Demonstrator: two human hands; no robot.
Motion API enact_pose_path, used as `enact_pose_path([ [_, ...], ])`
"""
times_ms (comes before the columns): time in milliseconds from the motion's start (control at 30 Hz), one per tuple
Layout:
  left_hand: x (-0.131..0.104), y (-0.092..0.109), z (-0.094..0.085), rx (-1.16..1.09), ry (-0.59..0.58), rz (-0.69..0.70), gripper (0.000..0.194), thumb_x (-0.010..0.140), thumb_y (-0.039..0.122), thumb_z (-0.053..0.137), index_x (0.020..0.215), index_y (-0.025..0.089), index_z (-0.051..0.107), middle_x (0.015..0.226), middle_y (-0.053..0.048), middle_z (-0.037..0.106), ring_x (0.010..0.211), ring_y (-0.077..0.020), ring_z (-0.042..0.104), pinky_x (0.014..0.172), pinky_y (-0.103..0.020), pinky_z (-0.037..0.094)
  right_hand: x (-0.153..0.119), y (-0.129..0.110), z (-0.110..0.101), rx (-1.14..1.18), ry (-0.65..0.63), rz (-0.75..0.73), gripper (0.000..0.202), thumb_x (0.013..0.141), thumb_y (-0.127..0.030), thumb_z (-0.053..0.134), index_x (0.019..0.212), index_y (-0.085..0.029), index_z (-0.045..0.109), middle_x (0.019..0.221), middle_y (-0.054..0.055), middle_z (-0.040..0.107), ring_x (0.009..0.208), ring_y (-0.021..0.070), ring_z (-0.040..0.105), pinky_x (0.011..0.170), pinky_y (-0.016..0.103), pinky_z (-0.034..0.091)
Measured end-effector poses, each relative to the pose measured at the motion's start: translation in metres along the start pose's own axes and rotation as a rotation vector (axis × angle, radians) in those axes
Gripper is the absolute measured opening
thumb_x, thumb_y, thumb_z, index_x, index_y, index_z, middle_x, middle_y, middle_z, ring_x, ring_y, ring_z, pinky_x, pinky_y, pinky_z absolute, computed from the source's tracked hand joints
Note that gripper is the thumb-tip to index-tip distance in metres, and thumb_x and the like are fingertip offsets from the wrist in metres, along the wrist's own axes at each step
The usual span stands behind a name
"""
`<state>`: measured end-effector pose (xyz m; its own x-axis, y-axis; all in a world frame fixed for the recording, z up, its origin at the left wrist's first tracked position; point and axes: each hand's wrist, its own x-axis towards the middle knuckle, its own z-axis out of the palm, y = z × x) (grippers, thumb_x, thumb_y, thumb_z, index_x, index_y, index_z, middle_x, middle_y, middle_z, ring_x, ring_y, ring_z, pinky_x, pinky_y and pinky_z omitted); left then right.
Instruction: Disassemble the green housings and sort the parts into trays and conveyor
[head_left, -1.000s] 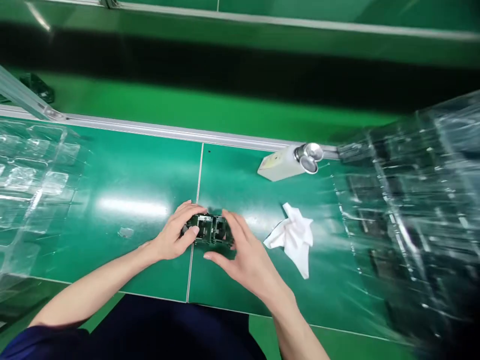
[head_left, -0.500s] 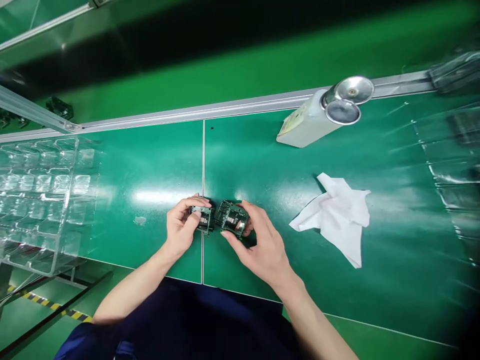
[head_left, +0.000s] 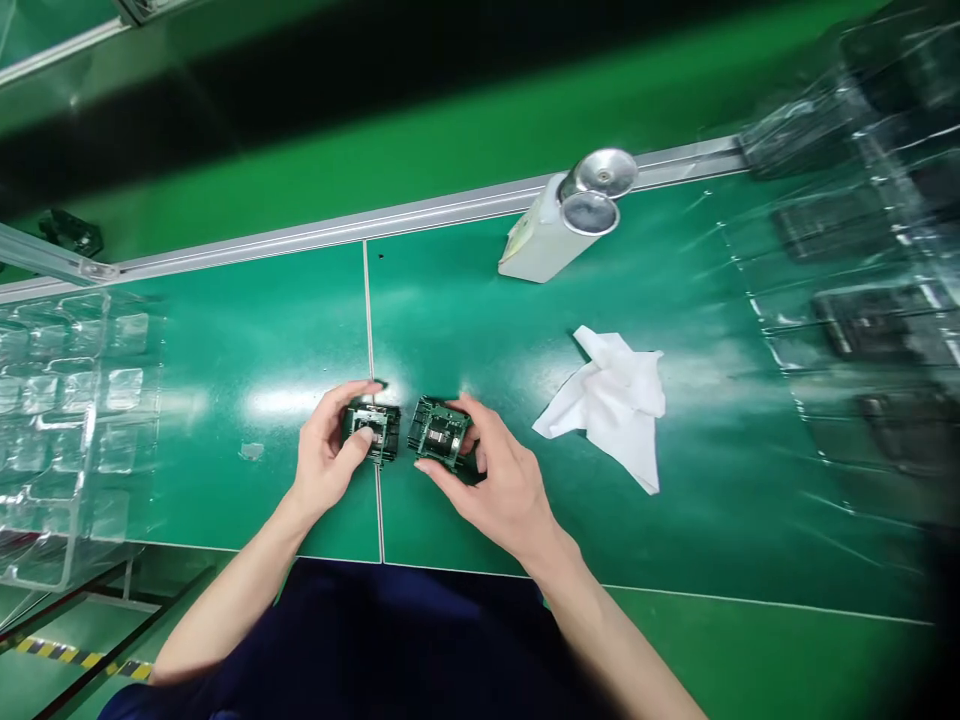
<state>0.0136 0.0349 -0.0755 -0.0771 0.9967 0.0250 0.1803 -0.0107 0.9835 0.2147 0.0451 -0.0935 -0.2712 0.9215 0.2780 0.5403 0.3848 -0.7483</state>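
Note:
My left hand grips a small dark circuit board assembly at its left side. The thumb lies on the top face, and the index finger stretches past the far edge. In my right hand is a second, similar circuit board assembly, held between thumb and fingers at its near and far edges. This one is slightly tilted. A narrow gap separates the two assemblies, just over the green table near its seam. Part of the right hand's fingers is hidden behind its assembly.
A crumpled white cloth lies right of my hands. Behind it stands a white bottle with metal dish tops. Clear plastic trays flank the table, the left tray and the right tray with dark parts. A metal rail runs along the back.
The view has turned to the right, so the table things appear farther left and more of the right tray shows. My left index finger has straightened somewhat. Both assemblies stay in my hands.

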Motion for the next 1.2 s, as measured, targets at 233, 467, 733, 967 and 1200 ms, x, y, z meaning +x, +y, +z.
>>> enact_pose_path([
  [233, 0.003, 0.055, 0.015, 0.096, -0.288, 0.228, 0.044, 0.085, 0.016, 0.060, 0.129, 0.022, 0.056, 0.134, -0.010, 0.060, 0.135, -0.0261, 0.047, 0.117, -0.049, 0.033, 0.003, -0.032, -0.032, -0.199, 0.125, -0.261, 0.056, 0.088, -0.030, 0.065, 0.136, -0.011, 0.043, 0.109, 0.016, 0.070, 0.096, 0.0250, 0.070, 0.078, 0.037, 0.061],
  [467, 0.004, 0.058, 0.022, 0.114, -0.217, 0.259, 0.033, 0.086, 0.017, 0.062, 0.119, 0.022, 0.061, 0.123, -0.011, 0.066, 0.123, -0.0253, 0.058, 0.112, -0.048, 0.040, 0.003, -0.036, -0.038, -0.228, 0.101, -0.262, 0.061, 0.090, -0.032, 0.062, 0.142, -0.015, 0.036, 0.111, 0.014, 0.071, 0.097, 0.0263, 0.070, 0.080, 0.039, 0.060],
  [733, -0.014, 0.020, -0.058, 0.449, -0.343, -0.066, 0.077, 0.078, 0.034, 0.075, 0.146, 0.029, 0.037, 0.151, -0.011, 0.042, 0.142, -0.0300, 0.037, 0.116, -0.049, 0.033, -0.013, 0.010, -0.023, -0.195, -0.079, 0.008, 0.062, 0.092, -0.047, 0.056, 0.141, -0.014, 0.037, 0.113, 0.017, 0.068, 0.100, 0.0297, 0.067, 0.075, 0.045, 0.061],
  [967, -0.012, 0.004, -0.036, 0.429, -0.303, -0.056, 0.072, 0.079, 0.039, 0.073, 0.143, 0.027, 0.041, 0.143, -0.013, 0.051, 0.135, -0.0300, 0.047, 0.111, -0.048, 0.040, -0.002, -0.001, -0.007, -0.162, -0.060, -0.066, 0.053, 0.087, -0.049, 0.062, 0.125, -0.014, 0.051, 0.109, 0.016, 0.067, 0.106, 0.0307, 0.064, 0.083, 0.048, 0.060],
  [1200, -0.007, -0.001, -0.026, 0.146, -0.228, -0.061, 0.061, 0.075, 0.036, 0.078, 0.130, 0.024, 0.055, 0.133, -0.013, 0.060, 0.123, -0.0276, 0.057, 0.105, -0.043, 0.047, 0.013, -0.034, -0.015, -0.298, -0.036, -0.212, 0.056, 0.089, -0.037, 0.062, 0.134, -0.010, 0.044, 0.114, 0.018, 0.068, 0.107, 0.0314, 0.065, 0.086, 0.044, 0.060],
])
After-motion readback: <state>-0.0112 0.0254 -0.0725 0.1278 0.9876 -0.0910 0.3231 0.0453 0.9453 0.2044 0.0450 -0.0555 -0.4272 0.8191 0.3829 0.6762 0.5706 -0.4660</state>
